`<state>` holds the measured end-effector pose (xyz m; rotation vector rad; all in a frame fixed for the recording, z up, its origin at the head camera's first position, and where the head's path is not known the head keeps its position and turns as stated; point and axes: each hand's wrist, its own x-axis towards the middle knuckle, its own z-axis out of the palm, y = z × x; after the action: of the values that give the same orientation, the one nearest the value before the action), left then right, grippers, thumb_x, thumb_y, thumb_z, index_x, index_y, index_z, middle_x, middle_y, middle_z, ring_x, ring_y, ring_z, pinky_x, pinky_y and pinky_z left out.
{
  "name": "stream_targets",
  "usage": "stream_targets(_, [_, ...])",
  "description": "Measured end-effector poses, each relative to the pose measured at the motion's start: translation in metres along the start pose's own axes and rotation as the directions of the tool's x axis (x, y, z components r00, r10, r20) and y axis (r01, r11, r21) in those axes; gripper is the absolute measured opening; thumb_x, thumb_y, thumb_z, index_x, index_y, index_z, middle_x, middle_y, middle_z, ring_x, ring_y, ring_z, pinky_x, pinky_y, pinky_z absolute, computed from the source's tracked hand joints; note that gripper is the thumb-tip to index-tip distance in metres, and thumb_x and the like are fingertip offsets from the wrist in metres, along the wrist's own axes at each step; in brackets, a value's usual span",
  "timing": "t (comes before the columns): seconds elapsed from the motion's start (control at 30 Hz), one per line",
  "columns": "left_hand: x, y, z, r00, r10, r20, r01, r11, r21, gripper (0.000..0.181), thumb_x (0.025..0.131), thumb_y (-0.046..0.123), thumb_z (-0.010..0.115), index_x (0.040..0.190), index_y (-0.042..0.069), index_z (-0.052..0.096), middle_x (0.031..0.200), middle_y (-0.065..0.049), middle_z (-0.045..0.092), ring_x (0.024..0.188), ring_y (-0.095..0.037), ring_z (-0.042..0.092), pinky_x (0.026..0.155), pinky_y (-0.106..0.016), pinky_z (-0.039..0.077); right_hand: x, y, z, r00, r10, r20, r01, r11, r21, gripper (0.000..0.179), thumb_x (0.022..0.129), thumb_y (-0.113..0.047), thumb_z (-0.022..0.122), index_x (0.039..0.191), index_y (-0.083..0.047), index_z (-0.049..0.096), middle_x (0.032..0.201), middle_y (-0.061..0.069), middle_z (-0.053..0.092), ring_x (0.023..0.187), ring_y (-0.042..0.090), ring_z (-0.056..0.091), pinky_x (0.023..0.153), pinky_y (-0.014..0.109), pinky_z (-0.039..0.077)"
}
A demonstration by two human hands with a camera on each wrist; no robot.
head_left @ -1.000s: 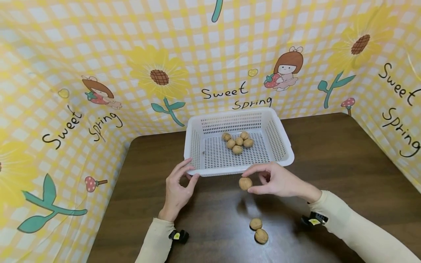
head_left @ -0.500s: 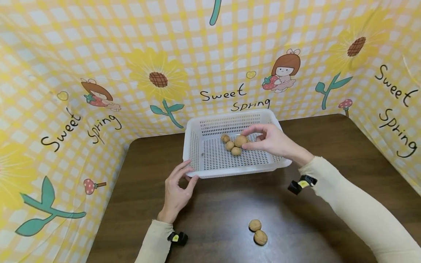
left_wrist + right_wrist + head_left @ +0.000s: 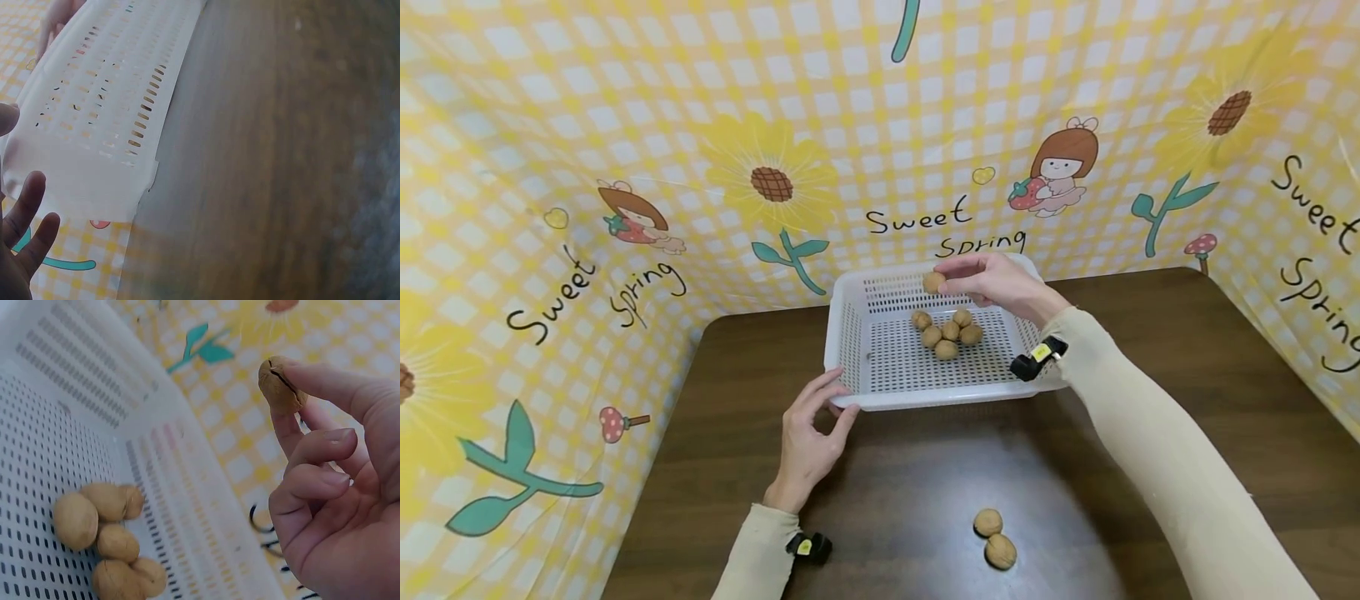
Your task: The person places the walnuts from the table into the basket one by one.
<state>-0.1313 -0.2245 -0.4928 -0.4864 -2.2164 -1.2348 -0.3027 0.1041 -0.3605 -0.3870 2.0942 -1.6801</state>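
At the lower left of centre in the head view, the left hand (image 3: 811,446) holds the lower-left corner of the white basket (image 3: 947,400) between thumb and fingers. In the centre of the frame, this basket stands on the brown table (image 3: 737,417) with six walnuts (image 3: 950,331) clustered on its floor, and above them in the frame a raised walnut (image 3: 933,283) is pinched between the thumb and fingers of the right hand (image 3: 1000,283). Right of centre at the bottom edge, two loose walnuts (image 3: 1001,552) lie touching on the table, left of a cream sleeve (image 3: 1165,450).
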Motion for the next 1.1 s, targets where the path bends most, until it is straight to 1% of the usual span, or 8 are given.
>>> stream_targets(0.1, [0.000, 0.001, 0.000, 1.000, -0.007, 0.003, 0.007, 1.000, -0.004, 0.021, 0.090, 0.006, 0.084, 0.109, 0.002, 0.077, 0.138, -0.018, 0.070, 0.074, -0.012, 0.068, 0.079, -0.018, 0.054, 0.013, 0.008, -0.002, 0.999, 0.017, -0.028, -0.016, 1.000, 0.027, 0.053, 0.098, -0.023, 0.079, 0.148, -0.012, 0.063, 0.138, 0.005, 0.070, 0.055, 0.007, 0.036, 0.058, 0.024, 0.033])
stream_targets(0.17, [-0.001, 0.002, 0.000, 1.000, -0.011, 0.002, 0.011, 1.000, -0.009, 0.021, 0.089, 0.007, 0.084, 0.109, 0.003, 0.078, 0.138, -0.018, 0.070, 0.074, -0.012, 0.068, 0.079, -0.018, 0.054, 0.019, 0.015, -0.005, 0.999, 0.024, -0.046, -0.024, 1.000, 0.004, 0.052, 0.099, -0.024, 0.078, 0.148, -0.012, 0.062, 0.141, 0.007, 0.069, 0.056, 0.007, 0.036, 0.059, 0.023, 0.034])
stream_targets(0.4, [-0.001, 0.001, 0.002, 1.000, -0.013, 0.000, 0.013, 1.000, -0.006, 0.020, 0.089, 0.007, 0.084, 0.109, 0.006, 0.078, 0.138, -0.017, 0.071, 0.075, -0.011, 0.069, 0.080, -0.018, 0.053, 0.035, 0.042, -0.006, 0.995, 0.058, -0.082, -0.064, 0.996, -0.066, 0.051, 0.098, -0.032, 0.079, 0.144, -0.013, 0.066, 0.125, 0.000, 0.076, 0.058, 0.006, 0.038, 0.060, 0.025, 0.035])
stream_targets(0.53, [-0.001, 0.001, 0.002, 1.000, -0.004, 0.003, 0.004, 1.000, -0.008, 0.021, 0.089, 0.008, 0.084, 0.109, 0.005, 0.077, 0.138, -0.019, 0.070, 0.076, -0.010, 0.069, 0.081, -0.018, 0.054, 0.039, 0.051, -0.004, 0.993, 0.077, -0.086, -0.086, 0.991, -0.106, 0.049, 0.098, -0.035, 0.080, 0.141, -0.015, 0.068, 0.125, 0.000, 0.076, 0.064, 0.009, 0.042, 0.061, 0.026, 0.035])
stream_targets(0.63, [-0.001, 0.001, 0.002, 1.000, 0.006, 0.001, -0.006, 1.000, -0.005, 0.020, 0.089, 0.008, 0.084, 0.108, 0.005, 0.078, 0.138, -0.018, 0.070, 0.076, -0.010, 0.069, 0.080, -0.022, 0.055, 0.041, 0.055, -0.003, 0.993, 0.079, -0.091, -0.092, 0.986, -0.142, 0.047, 0.097, -0.036, 0.080, 0.138, -0.015, 0.070, 0.129, 0.004, 0.076, 0.073, 0.013, 0.049, 0.064, 0.028, 0.038])
stream_targets(0.77, [0.000, 0.001, 0.001, 1.000, 0.014, -0.003, -0.014, 1.000, -0.004, 0.020, 0.089, 0.007, 0.084, 0.108, 0.004, 0.078, 0.138, -0.018, 0.070, 0.076, -0.010, 0.069, 0.078, -0.025, 0.056, 0.043, 0.060, -0.001, 0.991, 0.084, -0.105, -0.103, 0.977, -0.186, 0.046, 0.097, -0.034, 0.080, 0.137, -0.014, 0.071, 0.134, 0.008, 0.074, 0.096, 0.017, 0.061, 0.078, 0.033, 0.048])
stream_targets(0.87, [0.001, 0.001, 0.001, 1.000, 0.011, 0.002, -0.011, 1.000, -0.006, 0.021, 0.089, 0.006, 0.084, 0.108, 0.002, 0.077, 0.138, -0.019, 0.070, 0.077, -0.010, 0.069, 0.078, -0.025, 0.057, 0.045, 0.064, -0.001, 0.990, 0.100, -0.098, -0.119, 0.969, -0.215, 0.047, 0.097, -0.032, 0.080, 0.139, -0.013, 0.069, 0.137, 0.011, 0.072, 0.111, 0.020, 0.063, 0.089, 0.038, 0.050])
stream_targets(1.1, [0.001, 0.001, 0.000, 1.000, 0.003, 0.008, -0.003, 1.000, -0.003, 0.020, 0.089, 0.007, 0.084, 0.108, 0.003, 0.077, 0.139, -0.015, 0.070, 0.076, -0.009, 0.068, 0.077, -0.026, 0.057, 0.050, 0.071, 0.001, 0.989, 0.125, -0.082, -0.143, 0.951, -0.274, 0.045, 0.098, -0.028, 0.079, 0.138, -0.010, 0.069, 0.141, 0.013, 0.068, 0.119, 0.024, 0.062, 0.091, 0.033, 0.051])
